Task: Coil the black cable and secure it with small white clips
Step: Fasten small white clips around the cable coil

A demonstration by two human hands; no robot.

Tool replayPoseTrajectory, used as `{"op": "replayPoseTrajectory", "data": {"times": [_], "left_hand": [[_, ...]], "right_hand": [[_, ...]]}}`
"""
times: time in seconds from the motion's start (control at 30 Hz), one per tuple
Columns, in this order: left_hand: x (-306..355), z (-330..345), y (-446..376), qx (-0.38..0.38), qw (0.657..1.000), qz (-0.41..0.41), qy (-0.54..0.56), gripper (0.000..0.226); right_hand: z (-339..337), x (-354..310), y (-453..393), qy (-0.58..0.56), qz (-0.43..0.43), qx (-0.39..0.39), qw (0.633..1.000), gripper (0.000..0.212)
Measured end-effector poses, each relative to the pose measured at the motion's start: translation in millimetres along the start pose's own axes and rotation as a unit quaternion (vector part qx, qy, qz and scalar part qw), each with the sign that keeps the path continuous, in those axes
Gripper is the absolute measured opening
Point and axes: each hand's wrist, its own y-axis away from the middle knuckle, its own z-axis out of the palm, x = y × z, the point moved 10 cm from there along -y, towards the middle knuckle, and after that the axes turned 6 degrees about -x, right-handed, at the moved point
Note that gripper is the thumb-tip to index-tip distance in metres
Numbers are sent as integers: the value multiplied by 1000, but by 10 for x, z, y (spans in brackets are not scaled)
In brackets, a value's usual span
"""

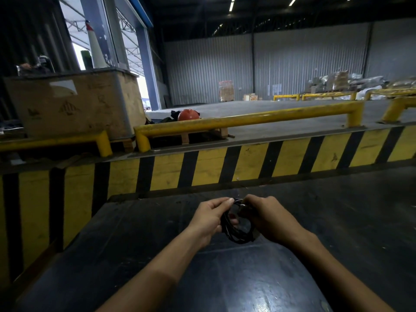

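dim warehouse dock, dark scuffed work surface (135,233) in the foreground, yellow-and-black striped barrier (202,167) and yellow guard rail (247,119) behind, orange hard hat (188,114) lying beyond the rail. black cable coil (234,230) being held just above the surface, between the two hands, wound into a small loop standing roughly upright, its long axis running from the upper far edge down toward the wearer. left hand (208,218) gripping the coil's left side, fingers curling around the bundled strands, thumb pressing at the top. right hand (265,216) closing on the right side, fingertips pinching at the upper arc beside a small pale spot (242,205), possibly a white clip or plug, too small for telling. both hands touching the coil, neither nearer than the other; upper arc of the loop lying between the two thumbs, and so, judging from the task, being the likely place for fastening. no loose clips showing on the surface. risk, as a judgement: strands springing apart on any loosening of the left-hand grip.
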Motion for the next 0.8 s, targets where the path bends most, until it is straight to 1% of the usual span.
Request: {"op": "replayPoseTrajectory", "data": {"times": [0.1,0.2,0.27,0.37,0.47,0.53,0.67,0.73,0.8], "left_hand": [[-28,48,-14,-18,1000,-4,-20,21],[-13,68,-20,-22,1000,6,-21,22],[20,87,-21,-31,999,19,-26,24],[73,117,-7,-44,998,44,-28,25],[110,128,11,-52,995,67,-48,30],[143,140,33,-64,990,85,-91,37],[145,204,110,-122,976,98,-153,62],[145,245,140,-150,960,102,-212,72],[159,282,165,-168,938,108,-283,76]], "right_hand": [[-46,-75,30,-3,-31,18,999,17],[-142,-171,91,2,-63,73,995,20],[-184,-188,121,6,-63,101,993,19],[-239,-143,126,-14,-47,115,992,16],[-254,-122,109,-45,-57,91,993,12],[-223,-60,97,-86,-45,52,994,8],[-118,94,96,-208,-14,-19,978,4],[-71,179,103,-241,4,-20,970,8],[-11,244,110,-252,16,-18,968,9]]}}
